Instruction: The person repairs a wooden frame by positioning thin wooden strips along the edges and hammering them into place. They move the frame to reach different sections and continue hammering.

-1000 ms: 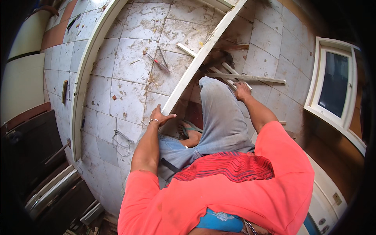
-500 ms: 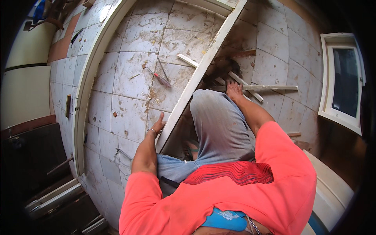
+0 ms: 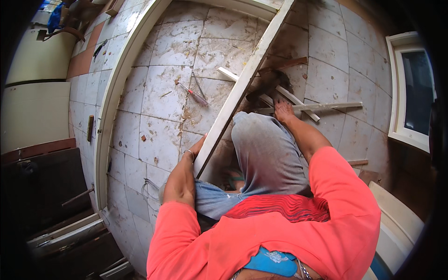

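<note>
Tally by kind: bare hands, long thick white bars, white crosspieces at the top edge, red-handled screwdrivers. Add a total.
Bare hands: 2 (left hand, right hand)
Long thick white bars: 2 (diagonal bar, left-side bar)
White crosspiece: 1
Red-handled screwdriver: 1
Total: 6

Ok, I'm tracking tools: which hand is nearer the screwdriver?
Left. The left hand is short of the screwdriver, same side of the white beam; the right hand is farther, across the beam.

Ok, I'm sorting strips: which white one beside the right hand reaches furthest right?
The nearly level white strip; the slanting ones end further left.
</note>
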The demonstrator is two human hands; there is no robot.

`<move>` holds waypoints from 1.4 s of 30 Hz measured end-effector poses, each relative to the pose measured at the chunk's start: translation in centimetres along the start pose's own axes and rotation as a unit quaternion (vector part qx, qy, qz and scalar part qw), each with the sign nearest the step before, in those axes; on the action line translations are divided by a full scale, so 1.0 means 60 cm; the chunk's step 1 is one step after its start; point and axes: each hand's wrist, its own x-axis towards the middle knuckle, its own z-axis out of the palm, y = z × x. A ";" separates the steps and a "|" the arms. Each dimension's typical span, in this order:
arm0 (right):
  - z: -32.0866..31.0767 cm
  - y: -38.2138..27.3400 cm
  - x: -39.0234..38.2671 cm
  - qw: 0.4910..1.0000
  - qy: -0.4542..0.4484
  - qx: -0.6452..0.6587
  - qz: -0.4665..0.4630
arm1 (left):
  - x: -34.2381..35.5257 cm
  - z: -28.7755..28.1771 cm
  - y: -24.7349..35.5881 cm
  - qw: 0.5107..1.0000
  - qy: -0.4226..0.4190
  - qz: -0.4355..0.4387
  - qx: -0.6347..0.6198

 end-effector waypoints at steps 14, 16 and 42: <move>-0.100 0.219 -0.218 0.990 -0.118 -0.070 0.015 | -0.023 0.023 0.022 0.999 0.033 0.027 0.023; -0.101 0.182 -0.140 0.997 0.034 -0.026 -0.063 | -0.030 0.032 0.047 0.999 0.023 -0.024 0.031; -0.128 0.287 -0.114 0.965 -0.167 -0.198 -0.036 | 0.040 -0.015 -0.075 0.998 0.057 0.007 -0.036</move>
